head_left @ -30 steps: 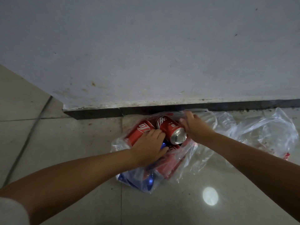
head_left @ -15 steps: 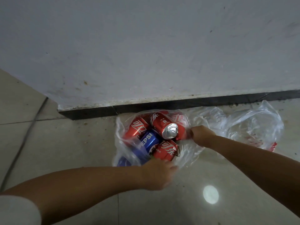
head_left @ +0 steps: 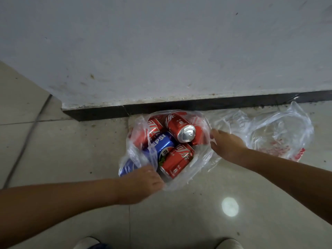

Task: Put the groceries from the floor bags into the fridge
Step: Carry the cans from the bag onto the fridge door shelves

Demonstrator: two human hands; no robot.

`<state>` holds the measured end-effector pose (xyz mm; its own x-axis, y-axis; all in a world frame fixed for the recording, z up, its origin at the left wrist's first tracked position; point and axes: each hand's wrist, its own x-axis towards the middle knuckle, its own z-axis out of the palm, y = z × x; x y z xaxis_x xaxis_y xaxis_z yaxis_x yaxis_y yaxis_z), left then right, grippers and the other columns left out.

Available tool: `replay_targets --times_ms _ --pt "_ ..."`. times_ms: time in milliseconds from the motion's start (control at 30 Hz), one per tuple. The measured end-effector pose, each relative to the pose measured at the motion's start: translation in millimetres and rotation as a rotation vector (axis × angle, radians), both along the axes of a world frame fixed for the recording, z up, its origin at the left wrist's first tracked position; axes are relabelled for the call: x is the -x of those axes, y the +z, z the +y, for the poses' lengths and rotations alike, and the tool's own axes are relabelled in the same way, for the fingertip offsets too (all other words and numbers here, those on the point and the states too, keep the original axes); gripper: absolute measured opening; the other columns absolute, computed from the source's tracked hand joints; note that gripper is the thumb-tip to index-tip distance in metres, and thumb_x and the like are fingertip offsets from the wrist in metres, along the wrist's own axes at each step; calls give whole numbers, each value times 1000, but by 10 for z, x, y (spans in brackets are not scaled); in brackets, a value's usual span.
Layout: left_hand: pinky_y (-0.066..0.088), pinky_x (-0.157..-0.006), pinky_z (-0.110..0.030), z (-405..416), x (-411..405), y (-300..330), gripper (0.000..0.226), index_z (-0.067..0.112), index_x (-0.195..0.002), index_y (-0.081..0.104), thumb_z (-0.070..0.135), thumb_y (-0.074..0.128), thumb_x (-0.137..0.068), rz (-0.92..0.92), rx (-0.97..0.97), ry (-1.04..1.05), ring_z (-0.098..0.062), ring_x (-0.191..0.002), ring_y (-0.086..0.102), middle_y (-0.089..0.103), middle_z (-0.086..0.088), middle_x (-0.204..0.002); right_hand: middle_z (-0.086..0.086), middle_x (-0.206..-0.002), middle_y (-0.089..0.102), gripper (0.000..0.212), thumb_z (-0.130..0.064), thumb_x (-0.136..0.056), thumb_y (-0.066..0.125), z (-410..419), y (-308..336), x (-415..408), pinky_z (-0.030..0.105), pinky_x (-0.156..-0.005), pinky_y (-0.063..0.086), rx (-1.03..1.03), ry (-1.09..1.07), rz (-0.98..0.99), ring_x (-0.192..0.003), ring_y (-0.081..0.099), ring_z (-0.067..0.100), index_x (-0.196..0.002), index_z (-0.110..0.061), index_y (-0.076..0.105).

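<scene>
Left hand (head_left: 142, 184) fingers, right hand (head_left: 227, 145) fingers curled, gripping can bag (head_left: 201, 164) rim.

Single head-worn wide-angle view, looking steeply down and forward from standing height. Frame covers the tiled floor (head_left: 53, 150), the base of a white wall (head_left: 161, 51) ahead, and shoe tips (head_left: 86, 242) at the bottom edge. No second view.

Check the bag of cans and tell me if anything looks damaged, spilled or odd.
No spill or obvious dent shows. The cans lie jumbled on their sides in the clear bag: red cans such as the top one, and a blue Pepsi can. Beside it a second plastic bag lies crumpled and looks empty.
</scene>
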<state>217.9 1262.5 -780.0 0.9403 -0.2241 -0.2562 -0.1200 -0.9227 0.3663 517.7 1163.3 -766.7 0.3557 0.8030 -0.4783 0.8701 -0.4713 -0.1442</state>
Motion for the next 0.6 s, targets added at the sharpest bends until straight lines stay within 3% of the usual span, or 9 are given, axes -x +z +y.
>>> replay_targets --times_ms 100,167,233,267,333,500,600 --pt "55 -80 -25 188 -173 72 27 26 -88 69 34 80 -64 -34 -126 30 -5 -74 68 72 10 -79 -2 -122 56 29 -30 -98 44 -16 247 118 24 -73 47 -141 340 54 -87 58 11 -126 -24 47" --pt "54 -87 -34 204 -331 89 41 20 -111 63 35 75 -75 -6 -204 151 -15 -87 71 73 1 -94 -3 -130 51 38 -36 -98 43 -39 221 250 28 -83 51 -32 619 88 -105 58 14 -135 -26 43" --pt "51 -93 -41 214 -484 101 54 16 -139 38 33 57 -91 157 -195 301 -25 -106 64 65 -7 -117 -2 -132 50 41 -39 -97 43 -61 122 327 32 -87 50 80 730 83 -115 53 17 -135 -25 42" --pt "50 -93 -40 237 -539 82 56 17 -144 30 33 51 -94 214 -199 335 -27 -109 62 60 -8 -123 -1 -129 51 39 -41 -97 43 -60 77 340 31 -87 49 93 711 87 -116 52 17 -133 -24 44" --pt "51 -90 -40 267 -564 63 52 17 -143 32 32 47 -96 229 -214 316 -29 -112 59 55 -7 -129 -1 -121 55 35 -44 -97 42 -41 25 392 28 -81 44 70 635 90 -114 52 17 -123 -23 53" --pt "59 -66 -41 305 -481 -54 31 12 -111 64 26 66 -84 169 -284 196 -30 -85 70 66 -6 -108 3 -110 62 25 -31 -96 45 6 -57 598 32 -77 47 97 487 42 -103 59 23 -106 -15 61" --pt "56 -76 -41 326 -490 -21 24 11 -108 65 24 55 -91 114 -144 278 -30 -97 66 64 -6 -111 2 -109 59 19 -26 -96 45 -29 -49 533 32 -75 48 49 392 106 -99 59 21 -100 -15 60"
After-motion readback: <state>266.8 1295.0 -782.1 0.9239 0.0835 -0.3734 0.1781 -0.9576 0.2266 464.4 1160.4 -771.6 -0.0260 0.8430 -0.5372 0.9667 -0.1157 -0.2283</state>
